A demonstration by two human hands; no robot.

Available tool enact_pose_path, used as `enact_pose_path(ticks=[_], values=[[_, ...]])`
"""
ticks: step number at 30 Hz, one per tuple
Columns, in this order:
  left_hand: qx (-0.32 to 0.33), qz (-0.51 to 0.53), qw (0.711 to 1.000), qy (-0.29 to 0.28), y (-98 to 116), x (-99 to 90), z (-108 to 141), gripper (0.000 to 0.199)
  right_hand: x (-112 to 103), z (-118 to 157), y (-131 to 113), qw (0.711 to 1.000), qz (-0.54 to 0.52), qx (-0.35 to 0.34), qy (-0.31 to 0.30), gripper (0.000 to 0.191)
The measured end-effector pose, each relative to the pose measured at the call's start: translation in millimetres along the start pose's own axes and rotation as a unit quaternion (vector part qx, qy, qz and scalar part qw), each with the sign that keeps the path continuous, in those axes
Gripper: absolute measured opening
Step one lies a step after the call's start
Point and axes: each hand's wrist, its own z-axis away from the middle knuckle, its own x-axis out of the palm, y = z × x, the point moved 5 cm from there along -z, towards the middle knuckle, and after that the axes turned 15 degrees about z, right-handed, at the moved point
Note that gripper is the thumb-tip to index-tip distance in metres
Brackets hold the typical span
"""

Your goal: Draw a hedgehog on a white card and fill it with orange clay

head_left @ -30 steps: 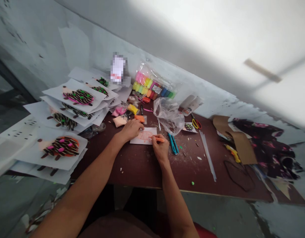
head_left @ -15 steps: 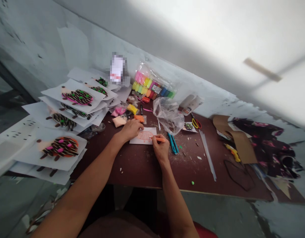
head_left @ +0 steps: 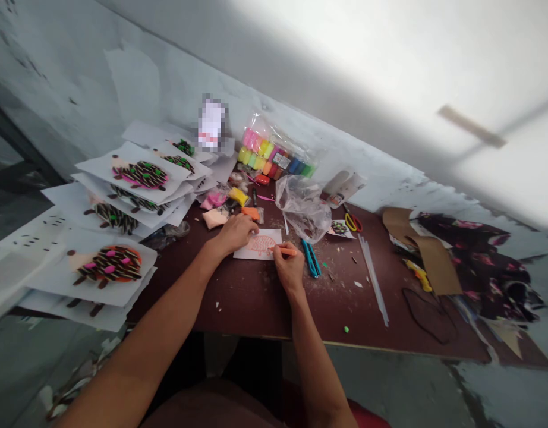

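Two hands share the work: your right hand (head_left: 290,267) pinches the orange marker (head_left: 286,251), light and rigid, best gripped near its tip, while your left (head_left: 236,233) presses the thin, easily creased drawing sheet (head_left: 257,253) just beside it.

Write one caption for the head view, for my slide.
Left hand steadies a white card while right hand draws on it with an orange pen.

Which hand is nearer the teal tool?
Right. The right hand, holding an orange pen, is just left of the teal tool; the left hand is farther left.
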Motion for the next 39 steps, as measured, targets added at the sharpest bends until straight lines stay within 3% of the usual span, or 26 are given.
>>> enact_pose_path(ticks=[39], values=[[-0.008,-0.001,1.000,-0.001,0.6,0.4,0.0,0.029,-0.1,-0.7,1.1,1.000,-0.015,0.009,-0.002,0.026]])
